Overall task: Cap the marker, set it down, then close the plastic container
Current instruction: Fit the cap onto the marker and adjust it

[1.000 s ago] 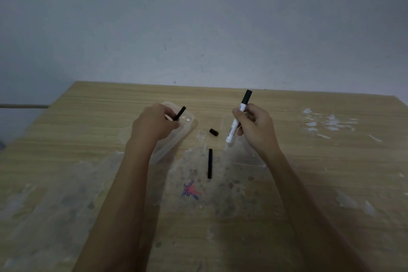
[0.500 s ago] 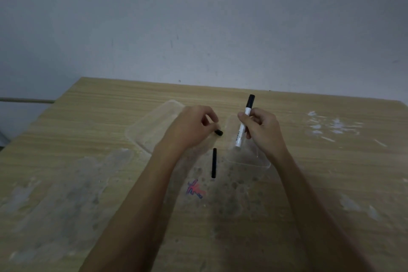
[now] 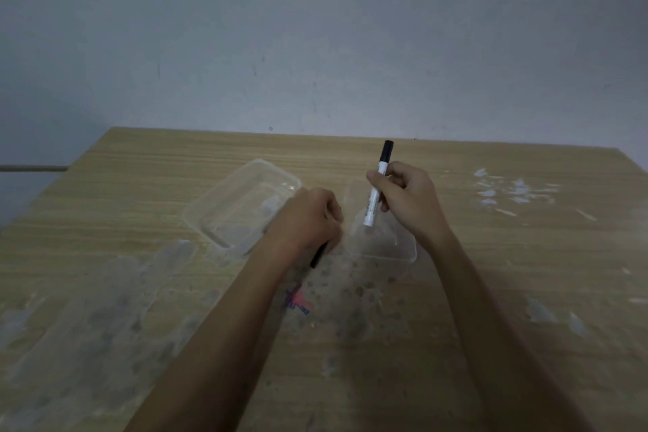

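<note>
- Far left, a thin rail (image 3: 33,168) runs off behind the wooden surface (image 3: 140,186), whose near half is blotched with grey smears and worn patches.
- On to the clear plastic container (image 3: 242,203), open and lying at an angle, apparently with nothing in it.
- The left hand (image 3: 308,217) is down over the surface just beside that container, fingers curled in; a slim black stick (image 3: 317,258) pokes out beneath it, though whether the hand grips it or a cap cannot be told.
- A red and blue scribble (image 3: 296,302) marks the wood nearer the person.
- Between the hands lies the clear lid (image 3: 382,242), flat and off the container.
- The right hand (image 3: 403,196) pinches the white marker (image 3: 375,196) upright above the lid, black end up, lower end uncapped.
- So it looks like the capping step: next the cap must meet that lower end, pressed straight on.
- Far right, white flecks (image 3: 508,189) scatter across the wood; behind everything stands a plain grey wall (image 3: 315,28).
</note>
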